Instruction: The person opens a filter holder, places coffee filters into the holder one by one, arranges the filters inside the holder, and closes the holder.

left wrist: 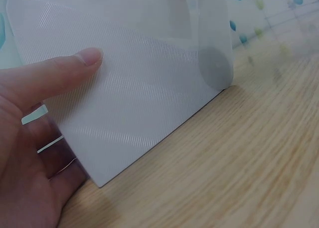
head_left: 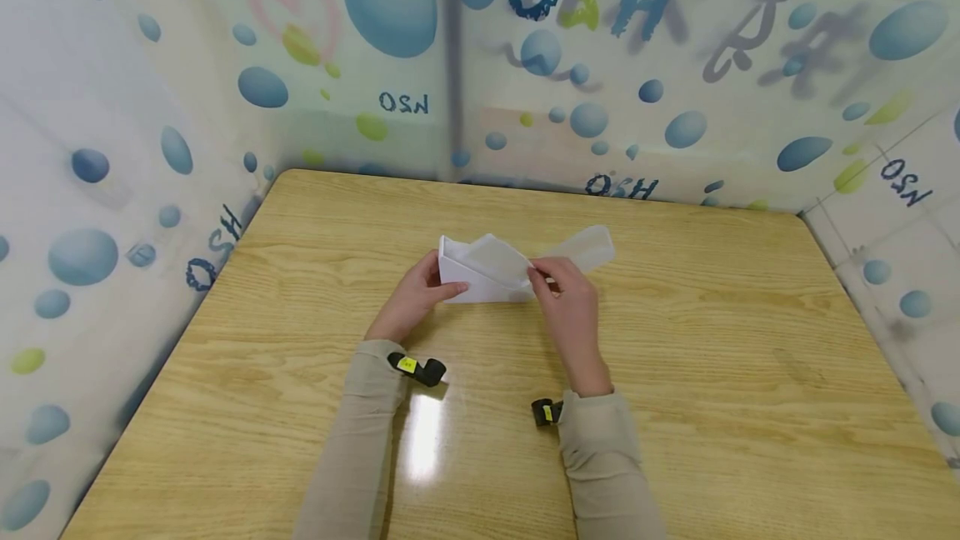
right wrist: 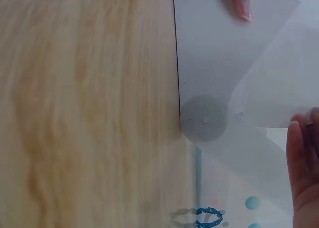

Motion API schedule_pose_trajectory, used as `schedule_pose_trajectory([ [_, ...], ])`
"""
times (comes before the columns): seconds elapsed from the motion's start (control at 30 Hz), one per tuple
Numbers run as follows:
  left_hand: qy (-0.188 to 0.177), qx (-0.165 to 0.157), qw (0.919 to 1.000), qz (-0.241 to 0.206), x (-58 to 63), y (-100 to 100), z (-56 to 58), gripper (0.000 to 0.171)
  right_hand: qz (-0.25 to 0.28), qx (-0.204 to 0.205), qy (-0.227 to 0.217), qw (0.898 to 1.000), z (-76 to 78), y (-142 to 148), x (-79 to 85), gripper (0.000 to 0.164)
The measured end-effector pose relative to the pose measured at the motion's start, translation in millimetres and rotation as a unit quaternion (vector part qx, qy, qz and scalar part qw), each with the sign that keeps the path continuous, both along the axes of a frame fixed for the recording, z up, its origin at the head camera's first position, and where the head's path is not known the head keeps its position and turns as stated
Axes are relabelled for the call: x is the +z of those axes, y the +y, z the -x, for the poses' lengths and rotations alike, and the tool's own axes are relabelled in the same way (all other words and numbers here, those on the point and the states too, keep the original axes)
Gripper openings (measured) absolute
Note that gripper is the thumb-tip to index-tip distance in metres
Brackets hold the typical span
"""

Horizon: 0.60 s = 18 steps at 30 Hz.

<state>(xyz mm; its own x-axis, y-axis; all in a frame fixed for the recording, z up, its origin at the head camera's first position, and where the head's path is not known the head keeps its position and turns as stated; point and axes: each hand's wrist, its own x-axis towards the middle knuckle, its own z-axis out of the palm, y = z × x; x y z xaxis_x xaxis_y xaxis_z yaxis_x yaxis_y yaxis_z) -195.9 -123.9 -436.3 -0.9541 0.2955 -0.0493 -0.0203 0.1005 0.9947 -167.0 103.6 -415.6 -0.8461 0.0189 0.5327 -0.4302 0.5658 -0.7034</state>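
A white slant-sided box (head_left: 487, 292) stands on the table, its front face finely ribbed in the left wrist view. My left hand (head_left: 411, 298) grips its left end, thumb (left wrist: 75, 71) flat on the front face and fingers around the end. A whitish translucent flap (head_left: 495, 258) rises from the box's open top. With thumb and fingertips, my right hand (head_left: 572, 298) pinches that flap's right edge. Another translucent strip (head_left: 588, 247) sticks out behind the right hand, up and to the right. At the box's lower right corner shows a round grey disc (right wrist: 204, 119).
The wood-grain table (head_left: 712, 340) extends on all sides of the box. Behind it hangs a patterned curtain (head_left: 588, 119) with blue drops and lettering, and similar sheets stand left and right. Small black cameras (head_left: 420, 369) are strapped at both wrists.
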Motion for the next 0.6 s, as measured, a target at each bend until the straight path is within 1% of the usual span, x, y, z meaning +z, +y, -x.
schedule_pose_trajectory([
  [0.2,0.001,-0.004,1.0000,0.000,-0.3,-0.2,0.1,0.050,-0.049,-0.006,0.006,0.999,0.8,-3.0,-1.6,0.013],
  [0.37,0.003,-0.004,1.0000,-0.002,-0.5,0.0,0.3,0.050,-0.063,-0.004,-0.001,0.998,0.2,-4.3,-1.0,0.012],
  [0.6,0.005,-0.005,1.0000,-0.004,-0.9,-0.4,-0.6,0.051,-0.069,0.008,-0.040,0.997,-1.3,-5.1,0.4,0.014],
])
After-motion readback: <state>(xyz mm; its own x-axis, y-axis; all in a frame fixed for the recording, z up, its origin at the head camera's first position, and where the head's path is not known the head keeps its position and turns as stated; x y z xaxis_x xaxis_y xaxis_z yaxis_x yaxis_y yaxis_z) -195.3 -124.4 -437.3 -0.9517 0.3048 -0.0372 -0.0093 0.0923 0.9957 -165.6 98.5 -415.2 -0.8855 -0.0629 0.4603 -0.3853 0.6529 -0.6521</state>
